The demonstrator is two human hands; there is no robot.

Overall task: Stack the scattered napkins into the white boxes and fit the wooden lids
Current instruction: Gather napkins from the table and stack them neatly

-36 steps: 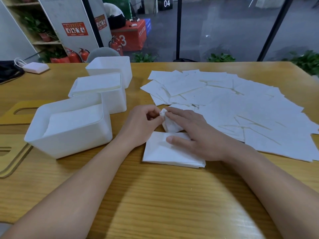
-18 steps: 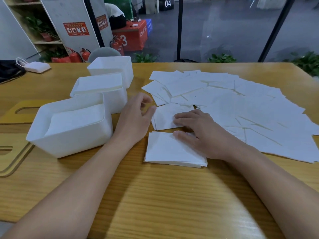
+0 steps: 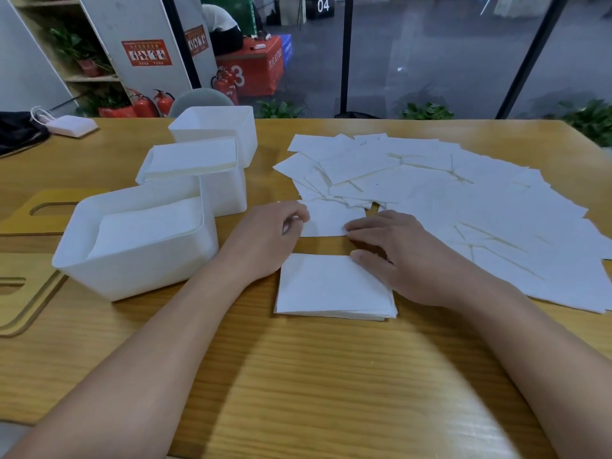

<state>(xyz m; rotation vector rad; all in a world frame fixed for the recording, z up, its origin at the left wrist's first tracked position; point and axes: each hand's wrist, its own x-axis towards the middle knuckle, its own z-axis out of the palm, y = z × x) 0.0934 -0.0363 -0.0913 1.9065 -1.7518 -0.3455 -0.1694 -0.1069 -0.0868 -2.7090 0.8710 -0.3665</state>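
A: What lies at the left?
B: Wooden lids (image 3: 20,286), then three white boxes (image 3: 139,240)

A: And the hands?
B: The left hand (image 3: 265,240) pinches a single napkin (image 3: 328,220); the right hand (image 3: 397,256) presses it, fingers straight, above the stack (image 3: 334,286), scattered napkins (image 3: 463,200) rightward

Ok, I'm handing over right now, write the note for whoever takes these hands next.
Left hand pinches the left edge of a single napkin; right hand lies flat, fingertips on its right edge.
Small neat stack sits just in front of it.
Near box and middle box hold napkins; far box looks empty.
Left: the loose spread to stack and box, then the wooden lids, all off at the table's left.
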